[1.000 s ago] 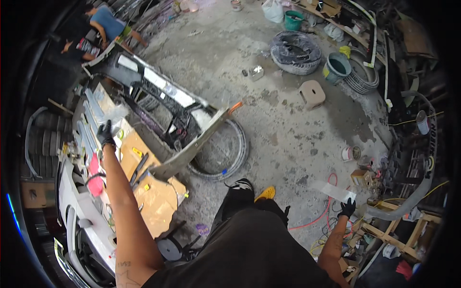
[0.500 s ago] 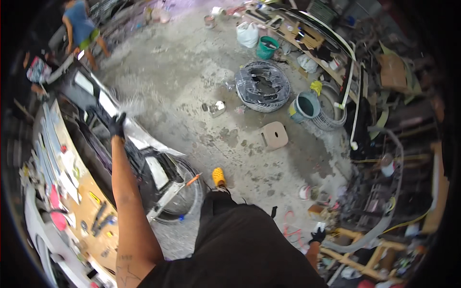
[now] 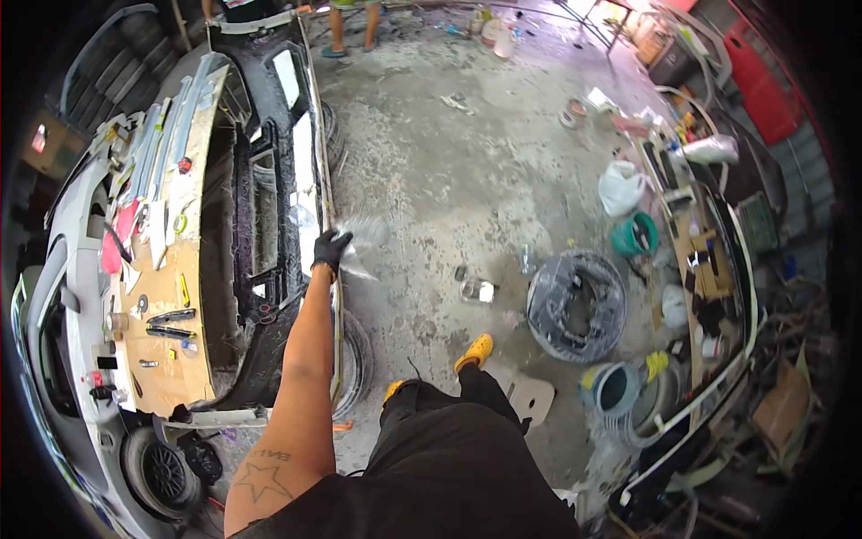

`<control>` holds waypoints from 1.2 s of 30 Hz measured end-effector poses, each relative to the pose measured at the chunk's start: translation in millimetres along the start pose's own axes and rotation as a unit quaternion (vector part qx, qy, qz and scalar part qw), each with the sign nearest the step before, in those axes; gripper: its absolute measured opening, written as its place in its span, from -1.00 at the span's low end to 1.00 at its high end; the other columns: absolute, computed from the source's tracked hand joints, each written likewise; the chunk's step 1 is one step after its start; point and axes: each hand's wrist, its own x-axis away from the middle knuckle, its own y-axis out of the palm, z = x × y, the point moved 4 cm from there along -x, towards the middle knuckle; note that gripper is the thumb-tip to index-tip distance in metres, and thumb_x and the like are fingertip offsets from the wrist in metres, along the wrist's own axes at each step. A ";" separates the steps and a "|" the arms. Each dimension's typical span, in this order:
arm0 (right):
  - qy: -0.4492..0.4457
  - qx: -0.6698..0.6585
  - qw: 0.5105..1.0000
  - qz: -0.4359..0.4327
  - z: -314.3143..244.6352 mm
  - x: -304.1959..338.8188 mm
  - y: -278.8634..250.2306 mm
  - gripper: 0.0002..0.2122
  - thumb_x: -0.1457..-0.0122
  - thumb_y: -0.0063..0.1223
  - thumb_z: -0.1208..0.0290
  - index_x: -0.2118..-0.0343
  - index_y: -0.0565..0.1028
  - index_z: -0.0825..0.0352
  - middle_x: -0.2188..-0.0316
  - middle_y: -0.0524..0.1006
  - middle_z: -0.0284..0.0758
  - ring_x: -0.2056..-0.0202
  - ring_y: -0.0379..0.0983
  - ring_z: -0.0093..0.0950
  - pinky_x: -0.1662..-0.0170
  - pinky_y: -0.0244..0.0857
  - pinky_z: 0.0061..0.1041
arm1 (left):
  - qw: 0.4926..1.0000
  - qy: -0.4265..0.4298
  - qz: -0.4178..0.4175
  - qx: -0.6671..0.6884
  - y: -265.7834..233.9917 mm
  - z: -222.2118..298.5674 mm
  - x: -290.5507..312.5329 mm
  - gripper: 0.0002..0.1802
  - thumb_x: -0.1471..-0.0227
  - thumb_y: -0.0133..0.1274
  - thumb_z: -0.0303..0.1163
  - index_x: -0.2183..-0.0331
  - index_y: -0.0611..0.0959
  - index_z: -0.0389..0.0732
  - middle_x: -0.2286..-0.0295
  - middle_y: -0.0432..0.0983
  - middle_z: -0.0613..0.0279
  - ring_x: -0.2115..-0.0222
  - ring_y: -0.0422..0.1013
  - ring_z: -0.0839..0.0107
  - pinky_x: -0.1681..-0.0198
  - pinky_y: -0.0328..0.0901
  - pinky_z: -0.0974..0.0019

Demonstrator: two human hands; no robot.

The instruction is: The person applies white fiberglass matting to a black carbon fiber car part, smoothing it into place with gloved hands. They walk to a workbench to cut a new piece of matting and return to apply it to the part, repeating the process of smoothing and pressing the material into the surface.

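Note:
My left hand [image 3: 331,249], in a black glove, reaches out at the right edge of a long black car bumper [image 3: 292,316]. Its fingers are closed on a thin, whitish see-through sheet [image 3: 363,237], which spreads to the right and is blurred. I cannot tell whether the sheet is plastic film or fibre matting. Pale strips [image 3: 303,162] lie along the bumper beyond the hand. A pair of scissors [image 3: 267,311] rests on the bumper nearer to me. My right hand is out of view.
Left of the bumper, a wooden board [image 3: 166,359] holds cutters and other tools; a grey car [image 3: 58,296] stands behind it. To the right are a plastic-wrapped tyre [image 3: 549,314], a grey bucket [image 3: 615,388], a green bucket [image 3: 635,235] and a beige stool [image 3: 537,401]. Another person's legs [image 3: 338,31] show far ahead.
My view has swung left, bringing the bumper upright ahead and the board fuller into sight. My left hand remains by the bumper with the sheet. My right hand has left the view.

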 end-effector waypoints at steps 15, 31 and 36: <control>-0.301 0.116 0.938 -0.127 -578.7 -40.7 499.6 -0.56 -0.08 -0.01 0.45 -0.06 0.26 0.37 0.05 0.39 -0.17 0.17 0.38 -0.23 0.20 0.32 -0.31 | 0.964 -0.227 0.130 0.046 26.3 29.1 -118.5 -0.23 0.27 0.28 -0.13 0.07 0.44 -0.43 0.12 0.41 -0.11 0.14 0.35 0.10 0.08 0.25 0.18; -0.357 0.230 0.905 0.035 -702.5 55.4 816.2 -0.56 0.00 0.09 0.35 0.04 0.37 0.40 0.09 0.44 -0.13 0.15 0.43 -0.29 0.24 0.39 -0.37 | 0.992 -0.112 -0.059 0.013 282.1 251.7 -587.0 -0.25 0.18 0.25 -0.27 0.06 0.35 -0.58 0.09 0.35 -0.17 0.14 0.32 0.18 0.08 0.24 0.19; -0.120 0.062 0.989 -0.053 -792.9 93.9 940.1 -0.56 0.01 0.10 0.33 0.04 0.38 0.38 0.12 0.44 -0.10 0.16 0.42 -0.22 0.18 0.38 -0.30 | 0.990 -0.092 -0.079 0.074 403.9 380.9 -698.1 -0.26 0.19 0.27 -0.30 0.07 0.35 -0.59 0.15 0.37 -0.10 0.19 0.33 0.26 0.13 0.28 0.24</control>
